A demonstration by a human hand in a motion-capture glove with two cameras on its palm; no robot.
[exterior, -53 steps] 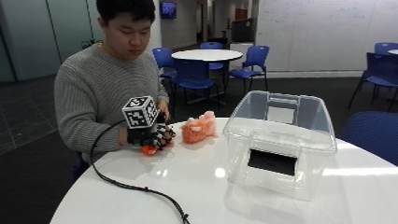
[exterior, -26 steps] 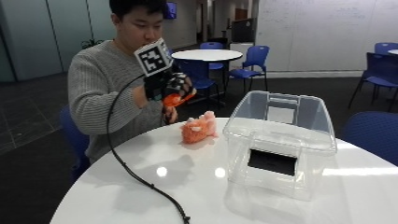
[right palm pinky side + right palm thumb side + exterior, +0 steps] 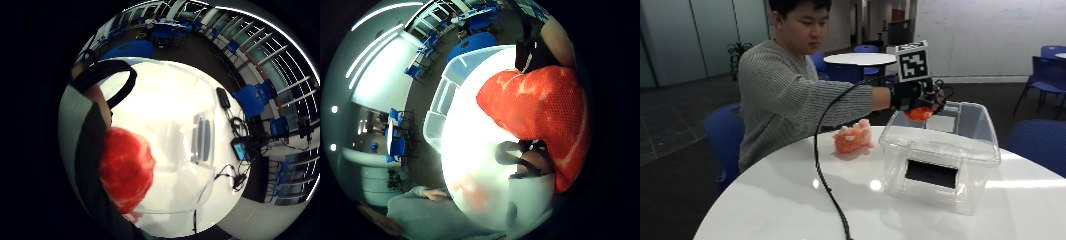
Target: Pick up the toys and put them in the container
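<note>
Above the clear container [image 3: 943, 150], centre-right of frame, our gloved right hand [image 3: 914, 97] curls its fingers round the red toy [image 3: 918, 113]. Looks soft & light, so w/ a mid-body hold it shouldn't slip. The orange toy [image 3: 853, 140] sits on the table [image 3: 773, 200], left of the bin.

Outside view across table [image 3: 806, 200]; palm views downward
</note>
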